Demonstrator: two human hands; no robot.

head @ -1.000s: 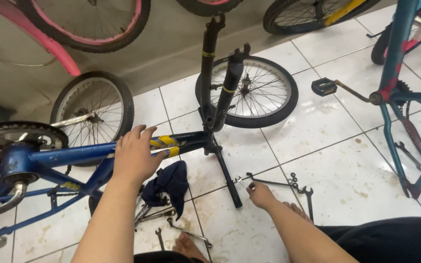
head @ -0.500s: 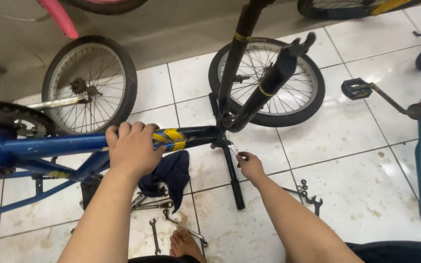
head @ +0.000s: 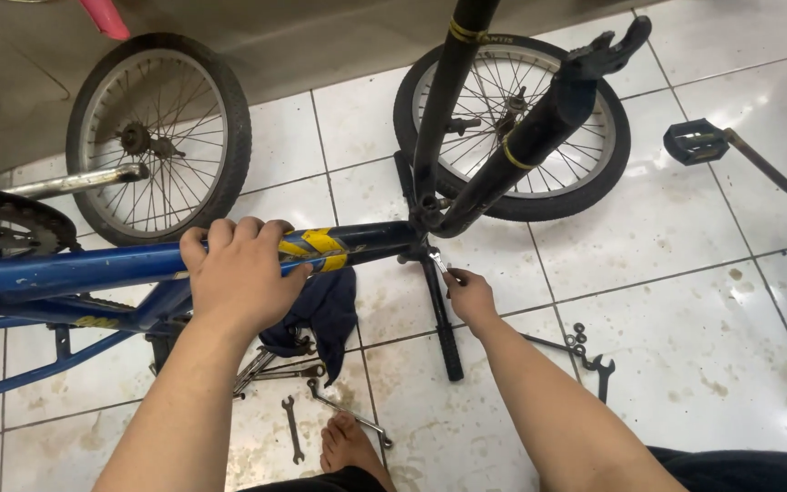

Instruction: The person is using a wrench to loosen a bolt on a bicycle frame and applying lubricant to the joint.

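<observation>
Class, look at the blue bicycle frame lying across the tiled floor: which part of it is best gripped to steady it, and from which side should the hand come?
Grip the blue frame on its long top tube, beside the yellow band, coming from above. The tube lies roughly level and is round and narrow enough for fingers to wrap over it, as the left hand shows. The underside is crowded with lower tubes, a dark rag and wrenches, so reaching from below looks awkward.

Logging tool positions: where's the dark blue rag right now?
Head view, lower centre: the dark blue rag lies on the tiled floor under the blue frame tube, just right of the left hand, above the wrenches.
</observation>
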